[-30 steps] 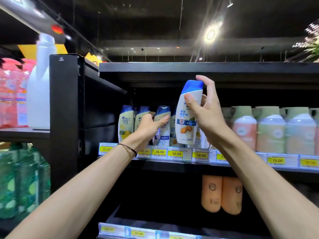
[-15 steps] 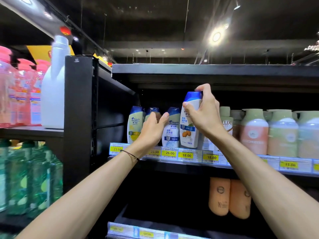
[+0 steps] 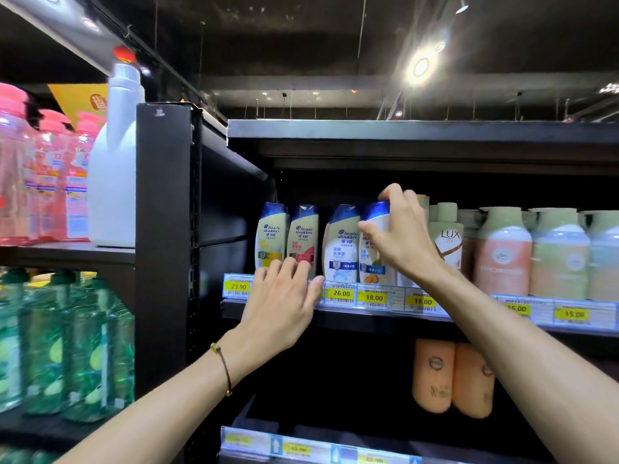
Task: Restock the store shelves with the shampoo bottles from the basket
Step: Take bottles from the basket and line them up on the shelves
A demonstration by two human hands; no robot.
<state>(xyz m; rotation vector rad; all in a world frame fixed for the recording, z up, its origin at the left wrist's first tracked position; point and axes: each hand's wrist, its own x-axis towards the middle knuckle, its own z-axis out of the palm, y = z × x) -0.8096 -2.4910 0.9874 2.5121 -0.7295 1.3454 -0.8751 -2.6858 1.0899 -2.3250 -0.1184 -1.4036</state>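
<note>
Glossy plastic shampoo bottles (image 3: 338, 246) stand on a matt black metal shelf (image 3: 385, 318).

Both forearms reach up and away. The left hand (image 3: 281, 306) is spread, fingers relaxed, while the right hand (image 3: 402, 236) — higher, further right — curls round a shampoo bottle (image 3: 371, 262).

The black shelf (image 3: 351, 317) carries four shampoo bottles (image 3: 340, 246) upright in a row at its left end, behind a strip of price tags (image 3: 341, 293). Just right of them stand a Lux bottle (image 3: 448, 244), then pastel bottles (image 3: 502, 259).
</note>
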